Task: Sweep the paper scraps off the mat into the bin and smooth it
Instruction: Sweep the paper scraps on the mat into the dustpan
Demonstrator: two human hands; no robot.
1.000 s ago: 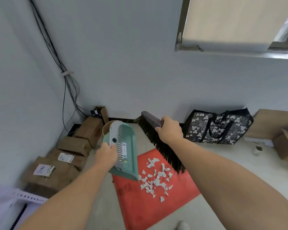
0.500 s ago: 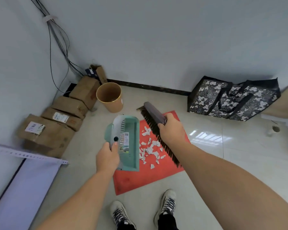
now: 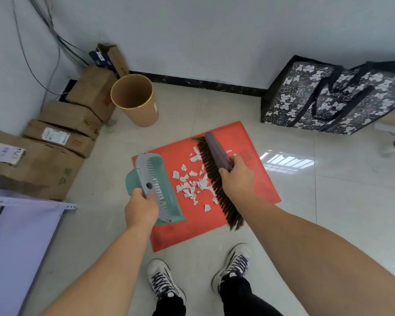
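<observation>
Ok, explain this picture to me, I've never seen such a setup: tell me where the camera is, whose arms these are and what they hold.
No machine here: a person works bare-handed, and the single camera sits on their head, looking down. On the tiled floor lies a red mat with white paper scraps on its middle. The left hand grips a teal dustpan at the mat's left edge; the right hand grips a brown brush, bristles just right of the scraps. A tan bin stands open beyond the mat, beside cardboard boxes.
</observation>
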